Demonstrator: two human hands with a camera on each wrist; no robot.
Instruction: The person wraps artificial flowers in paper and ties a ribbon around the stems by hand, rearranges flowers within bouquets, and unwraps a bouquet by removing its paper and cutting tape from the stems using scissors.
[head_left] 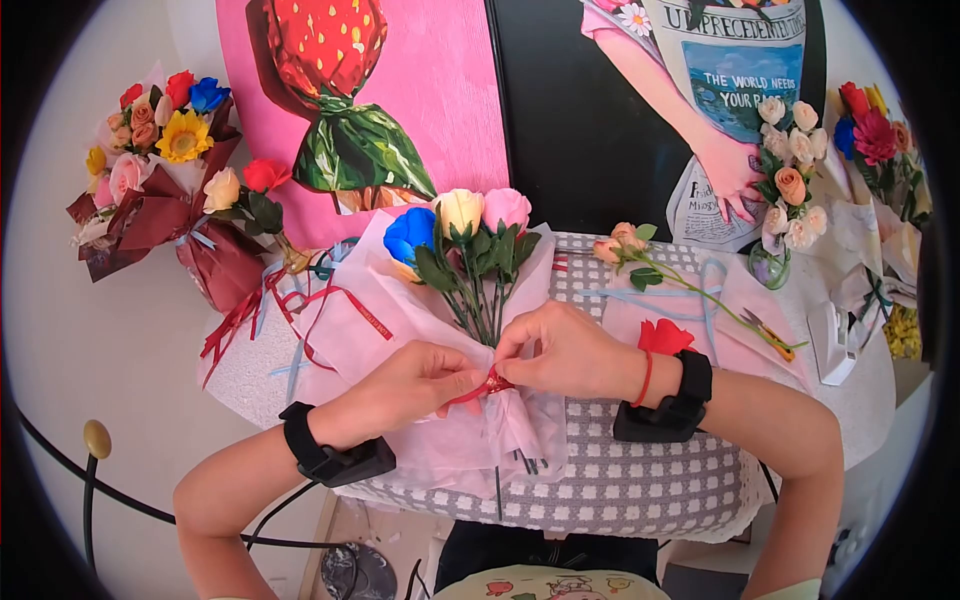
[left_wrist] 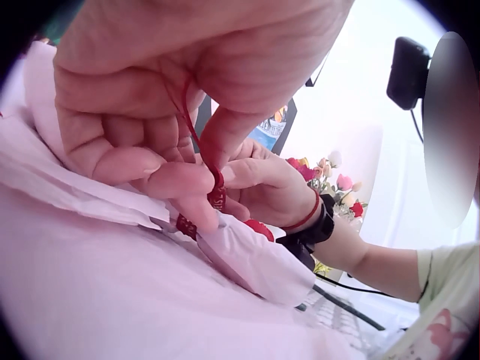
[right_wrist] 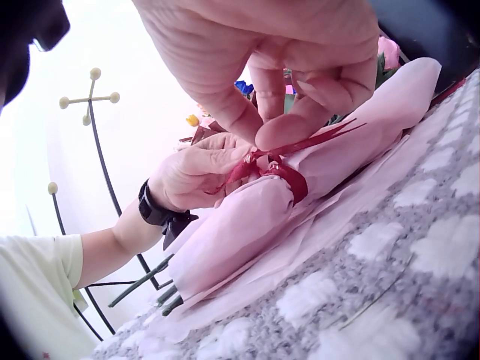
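As two hands meet at the neck of a bouquet (head_left: 484,285) lying on a checked cloth (head_left: 660,490) at the table's near side, we see the left hand (head_left: 410,388) pinching a red ribbon (right_wrist: 298,184) between thumb and fingers, while the right hand (head_left: 560,350) pinches it just beside, where the strands cross. We judge that the two grips keep the band taut around the gathered pink paper (head_left: 525,425), binding wrap and stems at their narrowest point. The flower heads face away from the person, which, we think, leaves the tie within easy reach and the blooms out of the fingers' way.

We find a blue rose (head_left: 408,235), a cream rose (head_left: 460,212) and a pink rose (head_left: 507,209) clustered above dark green leaves, with an orange-toned bloom partly hidden below the blue. The paper flares wide and loose around them, then creases into a tight sleeve under the ribbon, which carries small light lettering. Green stem ends poke from the sleeve, one reaching well past the others.
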